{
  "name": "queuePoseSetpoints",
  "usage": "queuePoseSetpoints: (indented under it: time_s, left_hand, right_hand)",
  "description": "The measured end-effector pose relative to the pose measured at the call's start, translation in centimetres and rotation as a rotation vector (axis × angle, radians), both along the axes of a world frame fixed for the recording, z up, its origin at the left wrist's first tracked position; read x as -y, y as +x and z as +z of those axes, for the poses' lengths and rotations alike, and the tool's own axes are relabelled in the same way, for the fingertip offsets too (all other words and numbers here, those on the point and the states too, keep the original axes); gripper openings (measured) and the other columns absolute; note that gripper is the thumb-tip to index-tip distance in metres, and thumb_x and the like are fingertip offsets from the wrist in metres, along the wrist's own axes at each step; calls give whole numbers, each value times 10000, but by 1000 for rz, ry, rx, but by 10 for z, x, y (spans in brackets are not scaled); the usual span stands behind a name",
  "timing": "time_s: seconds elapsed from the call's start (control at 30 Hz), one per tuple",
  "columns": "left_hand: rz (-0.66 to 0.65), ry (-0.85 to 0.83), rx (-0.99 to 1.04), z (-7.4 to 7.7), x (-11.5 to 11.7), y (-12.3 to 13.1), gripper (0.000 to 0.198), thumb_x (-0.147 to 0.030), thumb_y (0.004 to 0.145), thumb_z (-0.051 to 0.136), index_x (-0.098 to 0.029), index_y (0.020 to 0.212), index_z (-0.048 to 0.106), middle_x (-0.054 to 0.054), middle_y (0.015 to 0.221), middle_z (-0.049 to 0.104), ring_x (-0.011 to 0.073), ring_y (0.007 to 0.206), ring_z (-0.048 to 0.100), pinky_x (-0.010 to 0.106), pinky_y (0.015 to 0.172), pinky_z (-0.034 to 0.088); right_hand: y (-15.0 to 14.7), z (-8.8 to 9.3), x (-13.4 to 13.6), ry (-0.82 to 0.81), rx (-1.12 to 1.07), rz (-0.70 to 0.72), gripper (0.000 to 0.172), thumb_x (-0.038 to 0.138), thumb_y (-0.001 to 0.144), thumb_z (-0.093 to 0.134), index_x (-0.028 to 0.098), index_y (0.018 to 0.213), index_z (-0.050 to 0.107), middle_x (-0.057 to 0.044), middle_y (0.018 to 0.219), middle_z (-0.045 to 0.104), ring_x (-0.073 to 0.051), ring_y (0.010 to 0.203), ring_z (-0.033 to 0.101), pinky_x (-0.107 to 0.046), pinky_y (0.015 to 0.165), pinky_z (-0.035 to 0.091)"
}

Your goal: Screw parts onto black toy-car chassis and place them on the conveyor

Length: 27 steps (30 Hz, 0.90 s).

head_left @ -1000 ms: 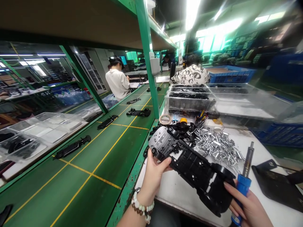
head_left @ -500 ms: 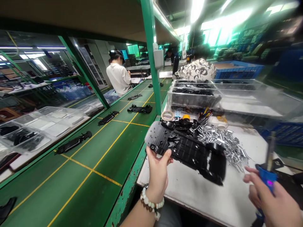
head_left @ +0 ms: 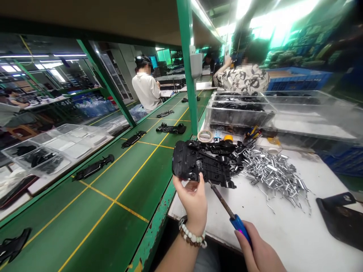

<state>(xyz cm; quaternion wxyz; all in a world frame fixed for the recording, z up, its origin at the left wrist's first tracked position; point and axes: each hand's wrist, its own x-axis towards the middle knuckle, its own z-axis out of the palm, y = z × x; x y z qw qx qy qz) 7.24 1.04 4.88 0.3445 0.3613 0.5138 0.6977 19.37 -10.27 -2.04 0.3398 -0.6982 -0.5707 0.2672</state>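
My left hand [head_left: 190, 198], with a bead bracelet at the wrist, grips a black plastic toy-car chassis [head_left: 211, 168] by its near edge, thumb on the side facing me. The chassis is tilted up above the white worktop. In my right hand [head_left: 259, 245] is a blue-handled soldering iron [head_left: 239, 226], its dark metal shaft pointing up and left. The iron's tip is close to the near edge of the chassis, beside my left thumb; whether it touches I cannot tell. A heap of small shiny metal pieces [head_left: 276, 175] lies right of the chassis.
Left of me runs a green conveyor belt [head_left: 133, 192] carrying several black chassis parts [head_left: 95, 167]. A green post [head_left: 188, 75] rises at its edge. Clear plastic bins [head_left: 238, 113] stand behind the heap, and a black bracket [head_left: 340, 215] lies at right. Two co-workers sit farther off.
The soldering iron has swung from upright at the right to the chassis, its shaft now pointing up and left. My left hand has turned the chassis, and the view has shifted slightly.
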Motion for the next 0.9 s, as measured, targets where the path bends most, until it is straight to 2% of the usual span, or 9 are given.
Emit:
queuePoseSetpoints:
  time_s: [0.2, 0.37, 0.5, 0.6, 0.73, 0.83, 0.9]
  left_hand:
    - [35, 4, -32, -4, 1, 2, 629, -332, 729, 695, -262, 1227, 317, 63, 1078, 522, 125, 666, 587, 258, 617, 514]
    - [10, -9, -44, -6, 2, 4, 574, -323, 733, 691, -263, 1180, 335, 36, 1016, 489, 114, 639, 574, 262, 613, 516]
    - [27, -13, -29, -7, 3, 4, 603, -337, 720, 701, -257, 1191, 334, 49, 1041, 494, 132, 696, 587, 274, 660, 518]
    - [29, -10, -17, -7, 5, 5, 664, -333, 721, 702, -271, 1246, 301, 64, 1072, 522, 150, 743, 601, 280, 681, 522]
    - [26, 4, -10, -5, 6, 6, 691, -314, 728, 698, -296, 1274, 275, 81, 1160, 503, 171, 837, 609, 278, 712, 525]
    - [12, -6, 3, -4, 4, 2, 674, -316, 727, 697, -295, 1263, 290, 76, 1156, 469, 136, 733, 602, 259, 639, 530]
    - [11, -28, 24, -4, 1, -3, 683, -318, 719, 704, -296, 1264, 293, 60, 1115, 440, 107, 660, 584, 243, 570, 525]
  right_hand:
    - [3, -1, -5, 86, 105, 56, 352, 509, 923, 278, 261, 945, 526, -2, 583, 631, -222, 474, 612, -285, 460, 442]
    - [7, -2, -5, 42, 135, 156, 310, 477, 927, 300, 252, 961, 510, 6, 602, 631, -207, 475, 612, -272, 440, 432]
    - [4, -4, -4, -2, 115, 124, 337, 478, 938, 246, 248, 935, 492, 20, 566, 588, -198, 454, 583, -277, 464, 426]
    - [4, 5, -6, -51, 8, 186, 341, 467, 939, 243, 251, 865, 496, 23, 541, 576, -183, 450, 563, -264, 463, 410]
    - [10, 26, -11, -64, -229, 286, 347, 506, 894, 345, 257, 812, 573, 18, 503, 569, -165, 433, 527, -241, 425, 389]
    - [9, 36, -12, -67, -381, 205, 382, 571, 833, 428, 250, 723, 603, 22, 468, 518, -151, 426, 481, -235, 423, 388]
    - [10, 36, -9, -87, -480, 90, 411, 617, 785, 479, 233, 714, 607, 26, 471, 488, -143, 445, 472, -230, 424, 384]
